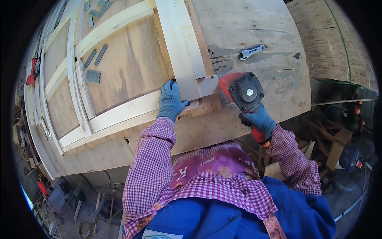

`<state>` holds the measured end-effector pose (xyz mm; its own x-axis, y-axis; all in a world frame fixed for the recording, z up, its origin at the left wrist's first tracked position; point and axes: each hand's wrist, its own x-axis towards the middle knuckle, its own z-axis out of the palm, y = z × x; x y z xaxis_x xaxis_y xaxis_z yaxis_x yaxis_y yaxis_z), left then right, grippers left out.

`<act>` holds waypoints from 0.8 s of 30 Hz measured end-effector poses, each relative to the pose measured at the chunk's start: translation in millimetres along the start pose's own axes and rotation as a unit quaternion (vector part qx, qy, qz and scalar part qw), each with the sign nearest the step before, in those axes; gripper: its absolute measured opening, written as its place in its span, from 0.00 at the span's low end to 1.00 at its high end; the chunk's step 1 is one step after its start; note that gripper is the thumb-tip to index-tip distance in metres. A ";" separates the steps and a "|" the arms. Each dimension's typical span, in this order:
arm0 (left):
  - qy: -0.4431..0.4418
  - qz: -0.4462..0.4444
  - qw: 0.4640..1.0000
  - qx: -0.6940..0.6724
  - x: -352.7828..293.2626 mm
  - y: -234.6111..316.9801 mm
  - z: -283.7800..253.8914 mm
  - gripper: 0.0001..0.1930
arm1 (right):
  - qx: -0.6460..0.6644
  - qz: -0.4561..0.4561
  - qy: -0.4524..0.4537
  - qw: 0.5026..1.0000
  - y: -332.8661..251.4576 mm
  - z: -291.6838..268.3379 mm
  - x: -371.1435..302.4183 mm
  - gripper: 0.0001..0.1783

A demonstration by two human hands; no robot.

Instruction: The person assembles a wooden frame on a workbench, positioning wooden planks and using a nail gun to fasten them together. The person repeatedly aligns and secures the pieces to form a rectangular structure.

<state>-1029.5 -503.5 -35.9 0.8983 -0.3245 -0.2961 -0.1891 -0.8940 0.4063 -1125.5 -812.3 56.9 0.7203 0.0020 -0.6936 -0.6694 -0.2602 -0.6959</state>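
My left hand (170, 101), in a blue-grey work glove, holds the near end corner of a pale wooden board (179, 47). Its fingers lie along the board's left edge and its thumb is at the near end. My right hand (260, 119), gloved alike, is closed around the grip of a red and black nail gun (244, 91). The gun's body points left toward a short wooden piece (208, 85) at the frame's corner; its nose is hidden, so I cannot tell whether it touches. Beneath lies a wooden frame (127, 113) on a plywood panel (127, 63).
Grey strips of staples or nails (93, 76) lie on the panel. A utility knife (252, 51) rests on the worn plywood tabletop (278, 91). At the far left is a red-handled tool (32, 71). Stacked wood sheets (334, 36) stand at the right; clutter covers the floor below.
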 end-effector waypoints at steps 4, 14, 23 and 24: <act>-0.010 0.006 1.000 0.011 -1.7 0.8 -5.0 0.45 | 0.018 0.032 -0.011 0.999 -5.8 -0.6 -2.6 0.16; -0.016 -0.013 0.999 0.041 -4.3 1.3 -6.2 0.43 | 0.115 0.101 -0.028 0.988 -37.5 4.0 -62.3 0.05; -0.017 -0.009 1.000 0.010 -2.8 3.4 -12.2 0.41 | 0.079 0.066 -0.125 0.987 -58.4 41.3 -15.3 0.05; -0.019 -0.010 1.000 0.007 -3.4 3.4 -13.5 0.41 | 0.067 0.075 -0.124 0.987 -59.9 42.6 -14.1 0.05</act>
<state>-1027.9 -501.4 -21.8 0.8857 -0.3189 -0.3372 -0.1781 -0.9044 0.3877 -1103.3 -755.7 100.4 0.5556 0.2140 -0.8034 -0.7953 -0.1452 -0.5886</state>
